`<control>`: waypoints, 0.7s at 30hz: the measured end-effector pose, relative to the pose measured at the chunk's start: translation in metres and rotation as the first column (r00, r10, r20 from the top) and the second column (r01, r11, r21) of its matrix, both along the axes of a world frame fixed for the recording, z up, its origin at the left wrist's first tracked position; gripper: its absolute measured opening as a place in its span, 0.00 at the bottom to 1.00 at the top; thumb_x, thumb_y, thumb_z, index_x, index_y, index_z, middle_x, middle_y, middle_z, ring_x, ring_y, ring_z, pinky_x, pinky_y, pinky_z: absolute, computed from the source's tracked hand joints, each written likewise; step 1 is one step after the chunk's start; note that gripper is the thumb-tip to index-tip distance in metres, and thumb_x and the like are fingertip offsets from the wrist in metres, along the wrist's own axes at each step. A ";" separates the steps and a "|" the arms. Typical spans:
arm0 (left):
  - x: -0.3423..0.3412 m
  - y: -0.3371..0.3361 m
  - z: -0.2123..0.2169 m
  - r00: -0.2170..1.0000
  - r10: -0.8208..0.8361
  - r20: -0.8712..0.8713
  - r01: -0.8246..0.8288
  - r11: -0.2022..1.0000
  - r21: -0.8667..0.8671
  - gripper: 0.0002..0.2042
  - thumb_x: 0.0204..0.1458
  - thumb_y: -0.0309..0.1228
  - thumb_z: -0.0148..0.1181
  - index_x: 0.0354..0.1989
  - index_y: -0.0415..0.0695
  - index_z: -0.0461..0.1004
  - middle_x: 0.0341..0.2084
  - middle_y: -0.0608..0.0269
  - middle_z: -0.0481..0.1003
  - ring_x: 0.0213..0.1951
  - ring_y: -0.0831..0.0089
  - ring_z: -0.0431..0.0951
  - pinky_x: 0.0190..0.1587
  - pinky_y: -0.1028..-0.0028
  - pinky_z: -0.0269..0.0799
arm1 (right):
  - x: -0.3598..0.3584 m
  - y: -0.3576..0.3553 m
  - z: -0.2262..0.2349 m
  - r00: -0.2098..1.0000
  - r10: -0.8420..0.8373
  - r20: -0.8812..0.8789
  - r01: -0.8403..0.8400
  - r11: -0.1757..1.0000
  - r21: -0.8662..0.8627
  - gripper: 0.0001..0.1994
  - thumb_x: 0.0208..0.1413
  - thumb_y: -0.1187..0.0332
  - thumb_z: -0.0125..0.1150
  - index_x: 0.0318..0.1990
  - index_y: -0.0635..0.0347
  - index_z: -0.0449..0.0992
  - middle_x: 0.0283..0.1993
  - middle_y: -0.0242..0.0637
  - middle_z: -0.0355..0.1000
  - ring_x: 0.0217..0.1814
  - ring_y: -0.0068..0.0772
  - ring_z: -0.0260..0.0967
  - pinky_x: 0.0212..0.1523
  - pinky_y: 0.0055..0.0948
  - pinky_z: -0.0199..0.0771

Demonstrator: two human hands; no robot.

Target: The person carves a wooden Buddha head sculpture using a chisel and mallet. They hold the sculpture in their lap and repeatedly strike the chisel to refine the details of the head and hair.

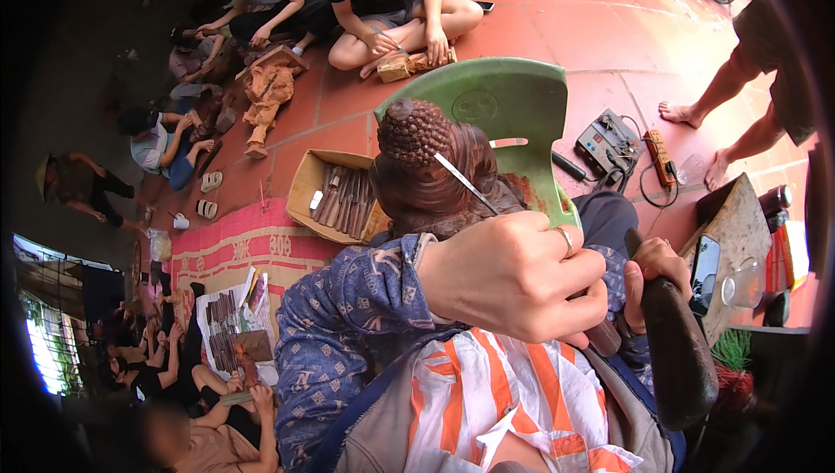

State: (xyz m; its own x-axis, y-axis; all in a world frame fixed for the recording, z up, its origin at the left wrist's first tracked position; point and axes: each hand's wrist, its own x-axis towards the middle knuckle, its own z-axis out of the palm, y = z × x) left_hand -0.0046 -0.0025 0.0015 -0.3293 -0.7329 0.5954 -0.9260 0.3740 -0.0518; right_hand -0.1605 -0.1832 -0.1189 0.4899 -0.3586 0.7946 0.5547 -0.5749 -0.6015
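Note:
A dark brown wooden carved statue [416, 129] with a knobbly-curled head rests on a green plastic chair [522, 86]. My left hand [522, 277] is closed round a carving chisel [465, 181], its pale blade pointing up to the statue's head and neck. Whether the tip touches the wood I cannot tell. Below my fist the dark handle's butt shows. My right hand [658, 277] grips a dark wooden mallet [683, 360], whose thick end hangs toward my lap, apart from the chisel. Reddish wood shavings [524, 192] lie on the chair.
A cardboard box [306, 179] of chisels stands left of the statue, by a pink mat [235, 242]. More tools lie on newspaper [261, 299]. An electrical box [609, 142] and power strip [661, 158] with cables sit right. Several people work around; a bare-legged person stands right.

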 end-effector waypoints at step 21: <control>0.011 0.000 0.017 0.980 0.041 -0.195 -0.047 0.998 -0.030 0.22 0.37 0.52 0.66 0.27 0.45 0.73 0.17 0.70 0.59 0.16 0.76 0.63 0.14 0.77 0.56 | 0.019 0.018 -0.023 0.999 -0.042 -0.020 0.045 0.989 0.139 0.15 0.36 0.88 0.63 0.28 0.61 0.66 0.20 0.34 0.65 0.19 0.29 0.62 0.24 0.28 0.64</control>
State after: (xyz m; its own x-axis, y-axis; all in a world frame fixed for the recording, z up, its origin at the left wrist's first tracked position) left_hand 0.0060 -0.0028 0.0185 -0.1726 -0.7221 0.6699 -0.9351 0.3338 0.1188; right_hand -0.1417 -0.1650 -0.1415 0.4844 -0.4868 0.7269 0.5201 -0.5079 -0.6867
